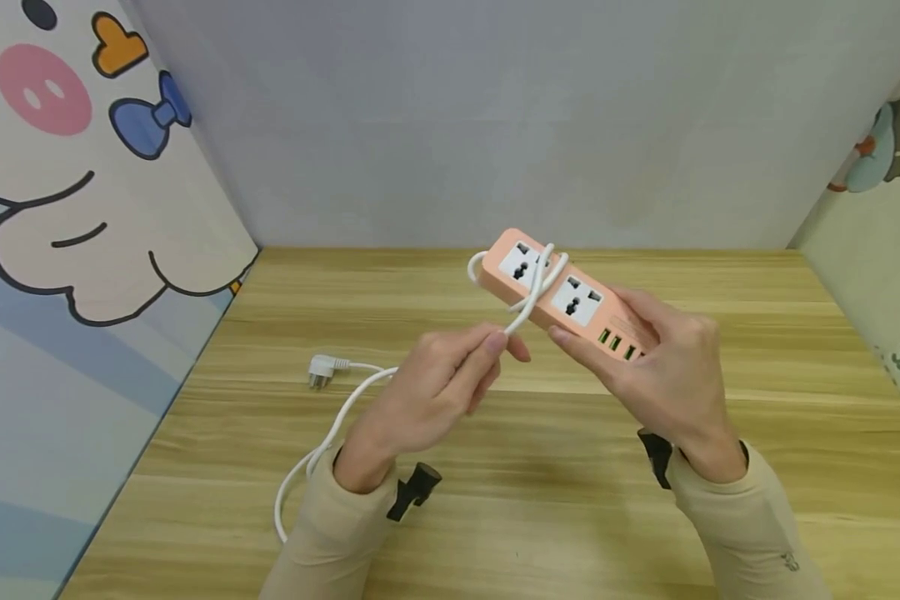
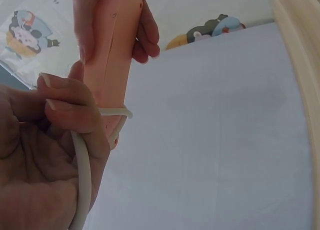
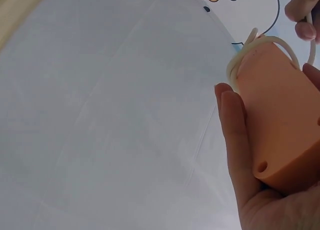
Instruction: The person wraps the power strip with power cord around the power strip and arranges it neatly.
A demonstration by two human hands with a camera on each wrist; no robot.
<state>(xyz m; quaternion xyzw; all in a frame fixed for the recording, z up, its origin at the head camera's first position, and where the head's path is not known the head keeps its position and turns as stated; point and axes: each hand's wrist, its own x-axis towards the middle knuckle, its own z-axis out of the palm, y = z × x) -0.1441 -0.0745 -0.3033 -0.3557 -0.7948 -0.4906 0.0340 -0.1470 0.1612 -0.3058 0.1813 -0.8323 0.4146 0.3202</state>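
Note:
A pink power strip (image 1: 581,300) with white socket panels and several USB ports is held up over the table, tilted. My right hand (image 1: 671,367) grips its lower right end, thumb along the near side; the right wrist view shows the strip's plain back (image 3: 280,100) against the fingers. Turns of white cord (image 1: 537,283) cross over the strip near its upper left end. My left hand (image 1: 446,379) pinches the cord just below the strip. In the left wrist view the cord (image 2: 84,180) runs on down across the palm of the left hand (image 2: 55,140).
The white plug (image 1: 321,370) lies on the wooden table (image 1: 540,517) at left, its cord curving down beside the left sleeve (image 1: 337,533). Behind the table stands a pale grey wall (image 1: 495,125). Cartoon-printed panels (image 1: 120,250) border both sides.

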